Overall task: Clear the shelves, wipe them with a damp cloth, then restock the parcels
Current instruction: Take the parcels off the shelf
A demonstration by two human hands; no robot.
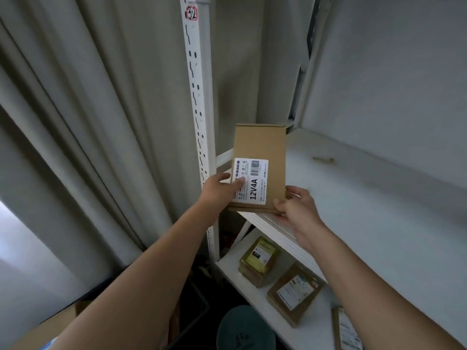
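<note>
Head view: a person holds a brown box (259, 170) in both hands at the front left corner of the upper shelf (366, 198), its near end at the shelf's front edge. The left hand (222, 189) grips the box's left side, thumb lying on the white label (251, 181) printed "12V4A". The right hand (294, 205) pinches the near right corner, fingers curled behind it. A small tan scrap (324, 160) lies farther back on the shelf. On the lower shelf (232, 267), three labelled parcels lie along the front edge: one (259, 260) near the left corner, a second (294, 293) beside it, a third (347, 329) partly cut off by the frame. The white slotted post (195, 97), marked "32", rises at the corner, with curtains (101, 122) hanging left of it.
</note>
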